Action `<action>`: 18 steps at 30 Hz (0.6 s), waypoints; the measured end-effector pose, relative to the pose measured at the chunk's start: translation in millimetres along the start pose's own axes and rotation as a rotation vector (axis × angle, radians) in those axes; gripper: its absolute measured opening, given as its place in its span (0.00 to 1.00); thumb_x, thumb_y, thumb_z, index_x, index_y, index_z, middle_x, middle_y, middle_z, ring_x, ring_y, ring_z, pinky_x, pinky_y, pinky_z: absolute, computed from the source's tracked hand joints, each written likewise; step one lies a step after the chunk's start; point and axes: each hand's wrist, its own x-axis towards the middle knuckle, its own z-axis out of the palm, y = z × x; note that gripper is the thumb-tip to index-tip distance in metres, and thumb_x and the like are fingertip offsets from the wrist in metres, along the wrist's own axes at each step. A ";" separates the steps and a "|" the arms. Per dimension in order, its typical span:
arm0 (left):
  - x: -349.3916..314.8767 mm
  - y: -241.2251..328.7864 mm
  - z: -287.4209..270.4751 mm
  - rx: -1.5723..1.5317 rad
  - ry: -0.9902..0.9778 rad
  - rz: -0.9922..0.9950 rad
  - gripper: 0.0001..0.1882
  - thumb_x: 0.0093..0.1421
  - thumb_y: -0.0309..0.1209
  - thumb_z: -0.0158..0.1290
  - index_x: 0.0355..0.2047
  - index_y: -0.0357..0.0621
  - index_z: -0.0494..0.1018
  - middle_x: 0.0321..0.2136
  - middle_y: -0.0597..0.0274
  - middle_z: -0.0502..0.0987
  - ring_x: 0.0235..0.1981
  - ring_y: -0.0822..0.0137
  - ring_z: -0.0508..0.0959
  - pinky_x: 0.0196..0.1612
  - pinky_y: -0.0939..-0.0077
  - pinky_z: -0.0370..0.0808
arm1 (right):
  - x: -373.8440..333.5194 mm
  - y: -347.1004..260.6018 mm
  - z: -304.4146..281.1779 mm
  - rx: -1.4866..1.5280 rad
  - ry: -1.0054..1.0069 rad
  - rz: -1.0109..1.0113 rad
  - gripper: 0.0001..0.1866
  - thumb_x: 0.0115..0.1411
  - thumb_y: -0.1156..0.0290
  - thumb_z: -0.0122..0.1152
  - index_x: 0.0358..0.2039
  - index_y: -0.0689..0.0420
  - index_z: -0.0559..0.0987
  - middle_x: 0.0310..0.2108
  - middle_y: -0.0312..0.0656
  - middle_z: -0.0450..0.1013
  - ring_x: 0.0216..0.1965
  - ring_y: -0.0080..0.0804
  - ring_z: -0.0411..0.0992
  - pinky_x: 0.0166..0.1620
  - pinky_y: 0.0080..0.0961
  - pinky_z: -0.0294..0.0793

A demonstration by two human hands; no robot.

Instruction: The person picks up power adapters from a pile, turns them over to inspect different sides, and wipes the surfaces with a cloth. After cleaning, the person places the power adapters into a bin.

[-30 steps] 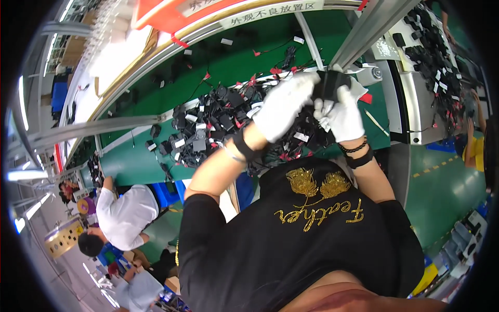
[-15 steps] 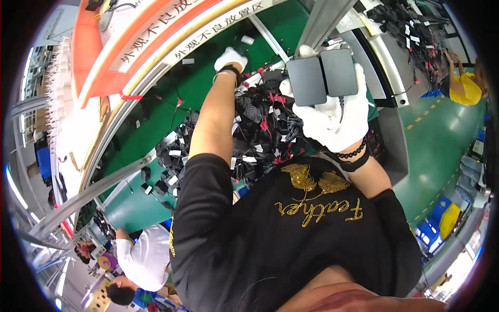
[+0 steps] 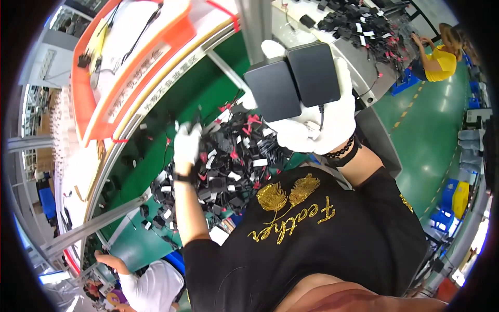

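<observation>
My right hand [image 3: 322,127], in a white glove, holds two flat black power adapters side by side, the left adapter [image 3: 273,89] and the right adapter [image 3: 313,74]. A black cable hangs down from them across the palm. Farther left, my left hand [image 3: 187,144], also in a white glove, is over the left edge of a heap of black adapters and cables [image 3: 228,174] with red and white tags. The fingers seem closed on a small dark piece [image 3: 194,115] at their tips, blurred so its kind is unclear.
A green worktop [image 3: 174,112] lies under the heap, bordered by a curved rail and an orange-edged tray [image 3: 135,73]. A metal post [image 3: 254,31] rises beyond my right hand. Another adapter pile [image 3: 364,31] is far right, near a person in yellow [image 3: 442,62]. A person in white [image 3: 153,283] is lower left.
My left hand has come back from the far part of the worktop to the heap's left side, with a dark piece at its fingertips. My right hand and both adapters appear farther left and larger.
</observation>
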 end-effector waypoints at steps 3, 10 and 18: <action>-58.8 35.3 18.4 0.295 -0.065 -0.052 0.22 0.56 0.39 0.54 0.46 0.37 0.71 0.41 0.45 0.76 0.43 0.53 0.75 0.50 0.66 0.69 | -0.4 -10.9 8.2 -0.122 0.015 -0.076 0.42 0.58 0.33 0.33 0.63 0.53 0.55 0.39 0.47 0.73 0.08 0.20 0.57 0.13 0.16 0.59; -108.6 147.8 54.7 -0.399 0.286 0.289 0.30 0.54 0.26 0.54 0.57 0.36 0.59 0.59 0.53 0.58 0.58 0.59 0.62 0.59 0.65 0.60 | -9.3 -2.2 -28.3 -0.050 0.049 0.031 0.36 0.63 0.39 0.32 0.62 0.52 0.58 0.35 0.46 0.74 0.17 0.28 0.70 0.13 0.19 0.65; -101.2 211.7 117.3 -0.223 0.244 0.405 0.42 0.45 0.25 0.61 0.60 0.41 0.53 0.52 0.56 0.62 0.47 0.67 0.69 0.39 0.79 0.74 | -20.8 18.3 -44.7 -0.226 0.311 -0.112 0.32 0.64 0.44 0.35 0.61 0.53 0.60 0.51 0.44 0.67 0.46 0.34 0.71 0.46 0.27 0.73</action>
